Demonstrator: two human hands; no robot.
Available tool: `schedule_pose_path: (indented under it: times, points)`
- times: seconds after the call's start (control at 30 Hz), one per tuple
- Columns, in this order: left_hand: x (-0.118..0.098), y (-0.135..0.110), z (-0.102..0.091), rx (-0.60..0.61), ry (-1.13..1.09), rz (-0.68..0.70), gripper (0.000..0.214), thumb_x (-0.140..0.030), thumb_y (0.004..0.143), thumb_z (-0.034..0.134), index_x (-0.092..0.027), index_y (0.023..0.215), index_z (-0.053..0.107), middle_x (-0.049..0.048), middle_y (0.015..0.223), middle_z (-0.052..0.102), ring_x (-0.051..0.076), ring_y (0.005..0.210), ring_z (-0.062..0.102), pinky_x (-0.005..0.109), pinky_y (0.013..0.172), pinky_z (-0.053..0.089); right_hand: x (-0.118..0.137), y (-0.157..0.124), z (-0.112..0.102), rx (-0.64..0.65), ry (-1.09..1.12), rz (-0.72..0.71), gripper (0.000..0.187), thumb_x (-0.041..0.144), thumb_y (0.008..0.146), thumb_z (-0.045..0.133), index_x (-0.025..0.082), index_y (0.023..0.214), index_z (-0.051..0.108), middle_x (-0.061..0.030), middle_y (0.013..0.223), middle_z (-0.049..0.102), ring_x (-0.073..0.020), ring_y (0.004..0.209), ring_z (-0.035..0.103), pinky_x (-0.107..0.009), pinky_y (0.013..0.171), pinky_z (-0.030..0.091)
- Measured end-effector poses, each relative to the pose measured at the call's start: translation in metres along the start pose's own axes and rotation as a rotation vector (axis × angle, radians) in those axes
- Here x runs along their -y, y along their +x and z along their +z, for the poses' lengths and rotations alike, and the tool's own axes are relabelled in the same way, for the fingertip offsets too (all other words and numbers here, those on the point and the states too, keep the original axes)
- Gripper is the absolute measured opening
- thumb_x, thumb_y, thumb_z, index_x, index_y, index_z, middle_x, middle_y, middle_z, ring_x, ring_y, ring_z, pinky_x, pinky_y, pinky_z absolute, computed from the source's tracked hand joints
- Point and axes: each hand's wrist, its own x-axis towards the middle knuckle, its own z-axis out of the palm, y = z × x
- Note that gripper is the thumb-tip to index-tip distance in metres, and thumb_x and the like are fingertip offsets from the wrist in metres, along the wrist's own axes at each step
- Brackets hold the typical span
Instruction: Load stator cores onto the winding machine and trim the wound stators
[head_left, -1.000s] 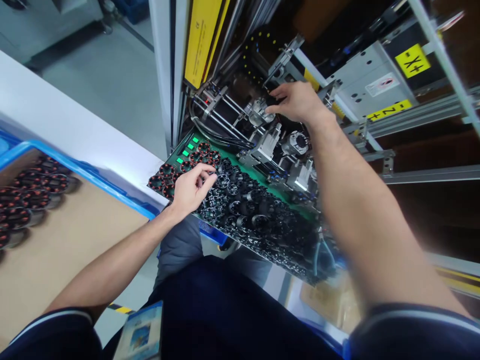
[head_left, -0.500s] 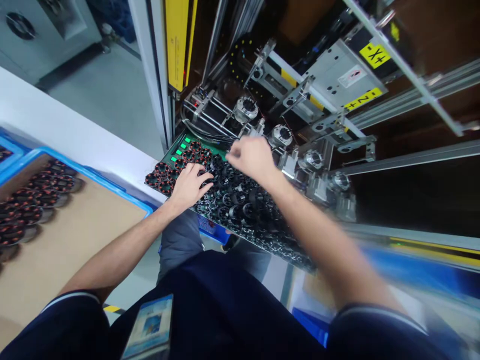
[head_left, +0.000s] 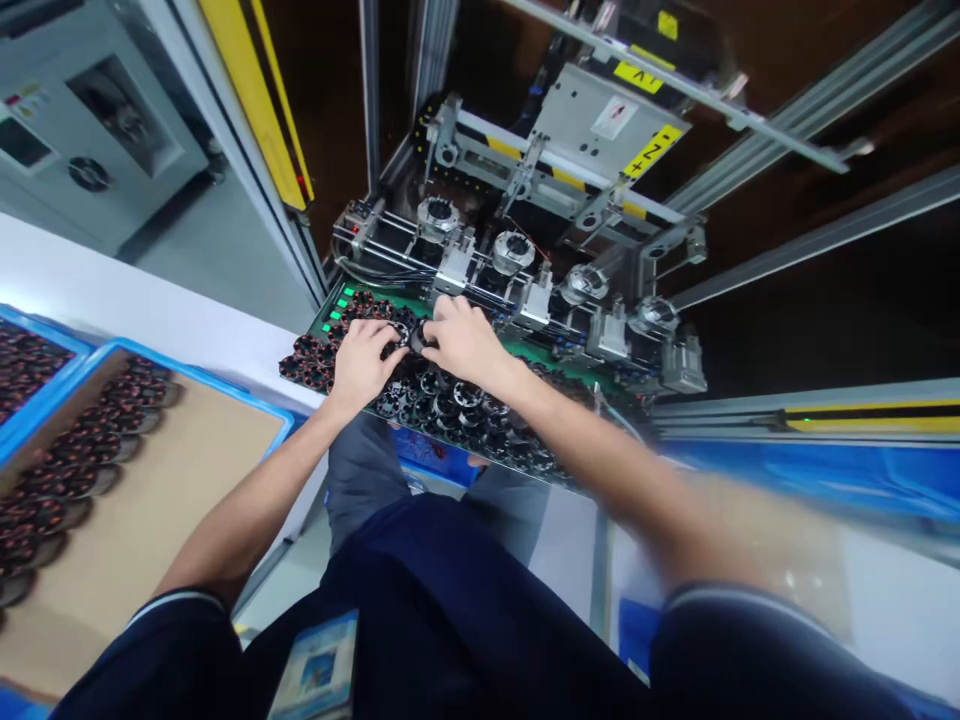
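Note:
My left hand (head_left: pixel 365 362) is at the left part of a green work surface (head_left: pixel 540 352), its fingers and thumb closed around a black ring-shaped motor core (head_left: pixel 402 331). Close beside it, my right hand (head_left: pixel 463 342) pinches another black motor core (head_left: pixel 418 338) at its left fingertips. The two cores are side by side, perhaps touching; fingers partly cover both. Below and right of my hands, many black toothed cores (head_left: pixel 469 394) stand packed together. Copper-wound stators (head_left: pixel 311 362) are grouped to the left of my left hand.
Behind the surface stands a machine with several round metal fixtures (head_left: pixel 514 252) and a striped crossbar (head_left: pixel 504 148). A yellow post (head_left: pixel 259 100) rises at left. A blue-rimmed bin (head_left: pixel 281 435) holds rows of wound stators (head_left: pixel 90 440) on cardboard. A white ledge (head_left: pixel 217 345) runs alongside.
My right hand has come down and left from above the cores to beside my left hand, now with a core at its fingertips. The camera view has turned and shifted.

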Motion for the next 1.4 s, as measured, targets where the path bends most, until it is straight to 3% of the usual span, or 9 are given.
schedule_pose_path:
  times: [0.07,0.2,0.37,0.5,0.67,0.9,1.0,1.17,1.4]
  points:
    - [-0.016,0.006,-0.009,-0.073,-0.124,-0.022,0.029,-0.048,0.102,0.074,-0.024,0.116,0.07,0.0091,0.122,0.076,0.03,0.117,0.066,0.046,0.103,0.056,-0.022,-0.037,-0.017,-0.158,0.218,0.001,0.023,0.04,0.105,0.065,0.02,0.105,0.076,-0.0185,0.157,0.06,-0.0359,0.137,0.058,-0.052,0.111,0.052]
    - [-0.065,0.037,-0.02,-0.098,-0.314,0.052,0.072,-0.057,0.085,0.09,-0.024,0.143,0.066,0.006,0.118,0.078,0.024,0.103,0.073,0.038,0.091,0.059,-0.08,-0.116,-0.044,-0.36,0.624,0.191,0.04,0.057,0.1,0.07,0.025,0.125,0.067,-0.0106,0.126,0.074,-0.0213,0.087,0.071,-0.04,0.082,0.063]
    - [-0.135,0.113,0.0,-0.007,-0.318,0.266,0.059,-0.057,0.08,0.091,-0.021,0.126,0.08,0.0073,0.115,0.079,0.026,0.102,0.071,0.039,0.092,0.058,-0.173,-0.181,-0.059,-0.668,0.597,0.468,0.069,0.061,0.079,0.089,0.026,0.136,0.071,-0.0108,0.117,0.077,-0.0228,0.075,0.073,-0.042,0.072,0.064]
    - [-0.17,0.167,0.049,-0.003,-0.255,0.279,0.062,-0.051,0.075,0.095,-0.018,0.125,0.081,0.0081,0.11,0.077,0.026,0.097,0.068,0.042,0.095,0.058,-0.241,-0.192,-0.03,-0.755,0.516,0.564,0.064,0.061,0.081,0.086,0.022,0.131,0.076,-0.0129,0.109,0.081,-0.0275,0.082,0.076,-0.046,0.08,0.066]
    - [-0.18,0.185,0.099,0.158,-0.167,0.217,0.048,-0.039,0.073,0.094,-0.017,0.114,0.081,0.0084,0.102,0.077,0.025,0.091,0.068,0.042,0.092,0.059,-0.28,-0.184,0.018,-0.588,0.491,0.614,0.052,0.053,0.078,0.082,0.019,0.117,0.079,-0.0128,0.101,0.081,-0.0308,0.09,0.076,-0.051,0.095,0.064]
    - [-0.177,0.181,0.098,0.152,-0.146,0.199,0.05,-0.044,0.075,0.092,-0.018,0.115,0.079,0.0086,0.1,0.076,0.025,0.09,0.068,0.043,0.091,0.06,-0.28,-0.188,0.019,-0.6,0.524,0.632,0.05,0.052,0.075,0.083,0.02,0.112,0.078,-0.0086,0.092,0.077,-0.0295,0.095,0.075,-0.05,0.099,0.061]
    - [-0.186,0.172,0.084,0.186,-0.343,0.132,0.052,-0.047,0.077,0.091,-0.02,0.118,0.074,0.0062,0.097,0.075,0.023,0.087,0.07,0.041,0.088,0.063,-0.258,-0.194,0.008,-0.585,0.884,0.647,0.054,0.059,0.069,0.089,0.024,0.106,0.069,-0.0054,0.092,0.075,-0.0254,0.087,0.074,-0.047,0.09,0.063]
    - [-0.223,0.134,0.03,0.209,-0.697,0.204,0.056,-0.056,0.1,0.074,-0.031,0.145,0.054,0.0072,0.122,0.075,0.023,0.108,0.077,0.041,0.095,0.067,-0.188,-0.222,-0.04,-0.555,1.602,0.449,0.058,0.062,0.079,0.081,0.035,0.126,0.059,-0.0006,0.108,0.077,-0.0248,0.097,0.079,-0.046,0.09,0.066]
    - [-0.258,0.087,-0.042,0.399,-0.714,0.204,0.056,-0.067,0.097,0.076,-0.033,0.139,0.064,0.0037,0.106,0.074,0.027,0.104,0.079,0.048,0.092,0.069,-0.129,-0.255,-0.085,-0.577,1.499,0.331,0.053,0.07,0.078,0.086,0.035,0.113,0.067,-0.0027,0.107,0.072,-0.0251,0.095,0.071,-0.042,0.076,0.062]
